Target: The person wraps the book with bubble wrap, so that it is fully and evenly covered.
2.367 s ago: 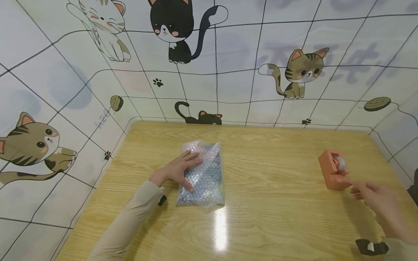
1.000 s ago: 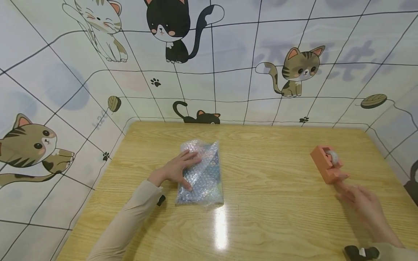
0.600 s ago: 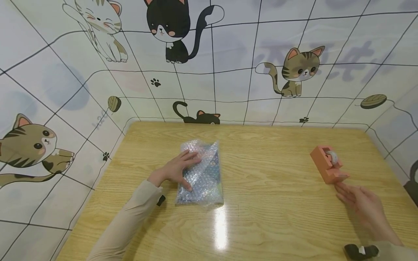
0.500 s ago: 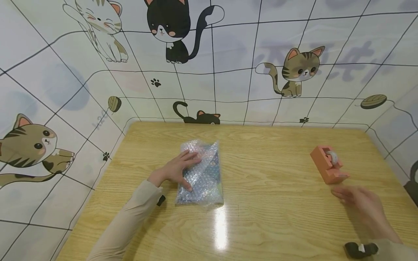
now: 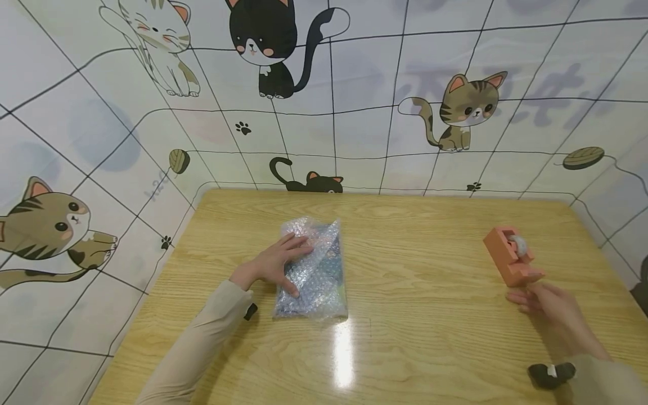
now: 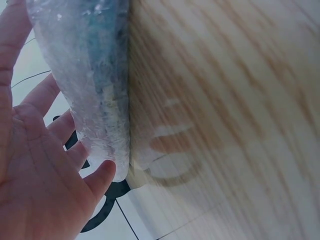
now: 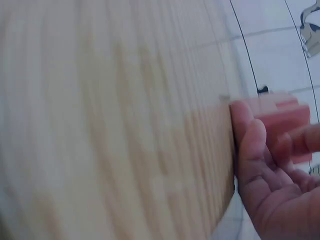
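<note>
My left hand rests with spread fingers on a bubble-wrapped package, flat and rectangular, with blue showing through the clear wrap. In the left wrist view the thumb and fingers lie along the package's wrapped side. On the right, my right hand is at the front end of a coral-pink tape dispenser that carries a roll of clear tape. The right wrist view has its lower fingers close to the tabletop and another fingertip near them; whether they pinch a tape end, I cannot tell.
Both things lie on a wood-grain table, the package left of centre and the dispenser towards the right edge. A cat-printed cloth backdrop stands behind the table and along its sides.
The dispenser has shifted slightly left and back since the earliest frame. My right hand has moved left to the dispenser's front end, its fingers changing position there. The left hand and package stay put.
</note>
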`<state>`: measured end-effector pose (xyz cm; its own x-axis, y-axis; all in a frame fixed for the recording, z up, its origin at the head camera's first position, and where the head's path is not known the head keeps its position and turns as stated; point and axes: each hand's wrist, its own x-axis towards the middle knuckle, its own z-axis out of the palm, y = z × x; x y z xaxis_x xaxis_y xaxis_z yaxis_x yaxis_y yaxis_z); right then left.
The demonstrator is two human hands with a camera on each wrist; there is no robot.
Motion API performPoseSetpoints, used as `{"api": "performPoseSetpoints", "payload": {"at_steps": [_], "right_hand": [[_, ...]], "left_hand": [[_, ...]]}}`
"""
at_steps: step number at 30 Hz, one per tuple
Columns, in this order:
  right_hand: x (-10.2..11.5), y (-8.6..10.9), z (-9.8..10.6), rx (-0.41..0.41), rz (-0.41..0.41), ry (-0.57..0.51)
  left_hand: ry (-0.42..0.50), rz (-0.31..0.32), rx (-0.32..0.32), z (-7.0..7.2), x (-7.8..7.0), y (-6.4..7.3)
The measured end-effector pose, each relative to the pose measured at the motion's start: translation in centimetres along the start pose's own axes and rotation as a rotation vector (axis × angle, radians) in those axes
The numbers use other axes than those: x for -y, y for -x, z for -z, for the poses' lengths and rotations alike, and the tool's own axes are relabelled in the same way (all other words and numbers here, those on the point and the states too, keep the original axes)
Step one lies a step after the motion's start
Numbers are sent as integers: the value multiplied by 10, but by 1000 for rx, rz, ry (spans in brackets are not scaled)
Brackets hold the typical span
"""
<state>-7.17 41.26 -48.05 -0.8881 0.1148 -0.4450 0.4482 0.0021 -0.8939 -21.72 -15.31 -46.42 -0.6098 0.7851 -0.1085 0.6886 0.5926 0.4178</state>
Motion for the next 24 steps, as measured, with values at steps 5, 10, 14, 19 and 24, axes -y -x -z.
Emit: {"api": "performPoseSetpoints", "payload": {"at_steps": [5,10,14,19,24], "right_hand": [[-4,2,-13,-68,94,-154],[-8,5,-20,-114,172,-126],[-8,3,-19,-95,172,-122],[-8,2,-18,-82,141,-65],[-10,3,-15,-57,136,-68]], "left_hand": [[1,-7,-2,1,-1,0],[2,-17,-12,1,0,0],[-2,-19,-6,0,1,1],[-7,-23,-7,-1,1,1],[-7,-25,-3,-1,1,0]]}}
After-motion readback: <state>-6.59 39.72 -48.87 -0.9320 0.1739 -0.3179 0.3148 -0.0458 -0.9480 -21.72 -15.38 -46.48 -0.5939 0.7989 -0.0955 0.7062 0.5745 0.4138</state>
